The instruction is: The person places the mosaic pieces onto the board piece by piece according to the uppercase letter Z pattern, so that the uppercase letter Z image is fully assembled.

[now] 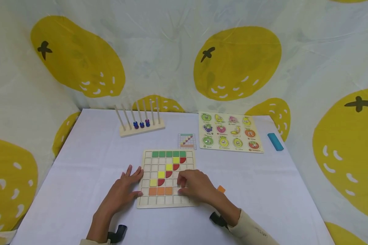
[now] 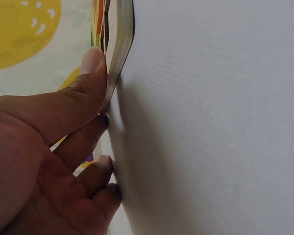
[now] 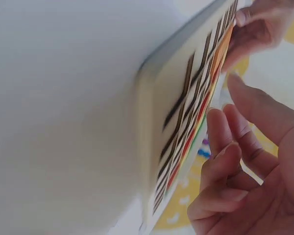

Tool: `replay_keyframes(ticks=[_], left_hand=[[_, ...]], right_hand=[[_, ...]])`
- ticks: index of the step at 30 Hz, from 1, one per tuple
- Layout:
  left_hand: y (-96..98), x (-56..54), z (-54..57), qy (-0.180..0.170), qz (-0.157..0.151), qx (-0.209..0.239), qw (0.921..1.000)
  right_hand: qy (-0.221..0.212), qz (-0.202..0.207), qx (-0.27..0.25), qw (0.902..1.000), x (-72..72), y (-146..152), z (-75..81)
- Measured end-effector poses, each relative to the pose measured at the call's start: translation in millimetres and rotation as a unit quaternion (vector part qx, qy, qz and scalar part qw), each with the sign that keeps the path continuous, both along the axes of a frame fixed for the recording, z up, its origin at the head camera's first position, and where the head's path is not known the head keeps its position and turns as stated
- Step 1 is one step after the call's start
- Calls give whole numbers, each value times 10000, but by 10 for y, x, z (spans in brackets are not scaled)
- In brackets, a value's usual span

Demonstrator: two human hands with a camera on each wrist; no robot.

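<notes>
A square wooden grid board (image 1: 148,201) lies on the table. It holds a row of green squares (image 1: 169,154), a diagonal of yellow squares (image 1: 161,174) beside red quarter-round pieces (image 1: 168,174), and three visible orange squares (image 1: 161,191) in a lower row. My left hand (image 1: 121,190) rests at the board's left edge, its thumb (image 2: 90,68) touching the rim and its fingers spread. Above the board's right part hovers my right hand (image 1: 196,185), loosely bent, thumb apart from the fingers; no piece shows between them. It hides some cells.
A loose orange tile (image 1: 221,189) lies right of the board, near my right wrist. Behind the board are a small pattern card (image 1: 187,141), a pegged stand (image 1: 142,131) with a few beads, and a fruit puzzle board (image 1: 231,132). A blue bar (image 1: 275,142) sits far right.
</notes>
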State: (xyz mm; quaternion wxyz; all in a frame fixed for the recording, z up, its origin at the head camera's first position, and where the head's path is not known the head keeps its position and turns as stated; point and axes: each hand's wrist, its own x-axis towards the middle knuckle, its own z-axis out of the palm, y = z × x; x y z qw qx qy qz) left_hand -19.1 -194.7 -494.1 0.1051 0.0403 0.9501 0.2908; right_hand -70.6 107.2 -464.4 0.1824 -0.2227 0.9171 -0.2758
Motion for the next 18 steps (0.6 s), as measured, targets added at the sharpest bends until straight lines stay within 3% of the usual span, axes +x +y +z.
replay_keyframes(ticks=[10,18], left_hand=[[9,3,-19,106,-43,74,9999],[-7,4,-18,58,-31,16,10000]], right_hand=[[-59,-392,128,9991,-20,707,75],[-263,-388,534,9975,23,1167,80]])
